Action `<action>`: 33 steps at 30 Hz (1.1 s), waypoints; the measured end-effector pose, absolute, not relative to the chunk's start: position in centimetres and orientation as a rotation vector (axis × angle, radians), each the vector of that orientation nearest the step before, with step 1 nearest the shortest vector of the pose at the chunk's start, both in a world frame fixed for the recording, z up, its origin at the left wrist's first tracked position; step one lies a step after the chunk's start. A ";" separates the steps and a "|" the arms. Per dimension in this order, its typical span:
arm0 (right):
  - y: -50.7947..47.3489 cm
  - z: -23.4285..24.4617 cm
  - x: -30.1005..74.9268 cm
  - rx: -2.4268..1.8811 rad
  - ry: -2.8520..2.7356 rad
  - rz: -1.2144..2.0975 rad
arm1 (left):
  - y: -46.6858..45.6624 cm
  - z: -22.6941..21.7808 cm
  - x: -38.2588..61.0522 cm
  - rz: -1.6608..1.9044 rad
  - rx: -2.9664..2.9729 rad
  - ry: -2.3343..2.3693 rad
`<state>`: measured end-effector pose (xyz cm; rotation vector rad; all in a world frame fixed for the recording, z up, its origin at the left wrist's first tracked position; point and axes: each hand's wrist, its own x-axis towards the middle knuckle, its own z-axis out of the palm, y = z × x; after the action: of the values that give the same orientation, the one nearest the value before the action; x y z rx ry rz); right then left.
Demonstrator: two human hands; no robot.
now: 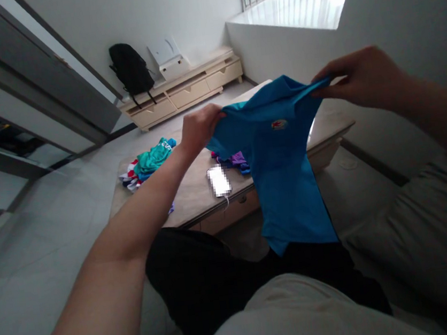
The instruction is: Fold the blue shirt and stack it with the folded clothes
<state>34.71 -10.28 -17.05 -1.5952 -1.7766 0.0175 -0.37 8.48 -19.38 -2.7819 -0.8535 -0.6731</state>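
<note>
A blue short-sleeved T-shirt [283, 166] with a small emblem on its chest hangs stretched between my two hands. My left hand [203, 127] pinches it at the shoulder and sleeve on the left. On the opposite side my right hand [359, 79] grips the other sleeve between thumb and fingers. The shirt's hem reaches down to my lap. Behind it, a purple and dark blue piece of clothing [239, 160] lies on the table, partly hidden by the shirt. A heap of green, red and white clothes [152, 159] sits at the table's left.
A phone [219, 181] with a blurred screen and a cable lies near the front edge of the low table [190, 195]. Against the far wall stands a pale wooden cabinet [188, 93] bearing a black backpack [130, 68] and a white box [174, 68]. Grey sofa cushioning [427, 225] is on my right.
</note>
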 end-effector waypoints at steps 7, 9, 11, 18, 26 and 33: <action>-29.0 -31.3 25.8 -1.567 -2.368 0.183 | -6.1 -30.2 -8.8 0.078 -3.018 -0.350; -31.8 -34.7 24.4 -1.624 -2.312 0.351 | -9.3 -33.7 -9.2 0.211 -3.096 -0.484; -31.7 -35.8 24.3 -1.730 -2.124 0.465 | -10.6 -36.0 -8.2 0.219 -3.200 -0.683; -16.7 -34.9 26.7 -2.053 -1.574 0.319 | -5.1 -38.4 2.6 -0.670 -3.506 -1.498; -9.0 -38.6 28.5 -2.146 -1.378 0.425 | -0.8 -41.9 5.4 -0.731 -3.529 -1.575; -9.0 -37.9 29.9 -2.097 -1.418 0.443 | 2.0 -42.5 3.5 -0.574 -3.669 -1.407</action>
<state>29.95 -9.02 -37.93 -2.0970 -1.4184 0.4428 3.46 2.02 -42.51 -3.6688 -1.4069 -0.5737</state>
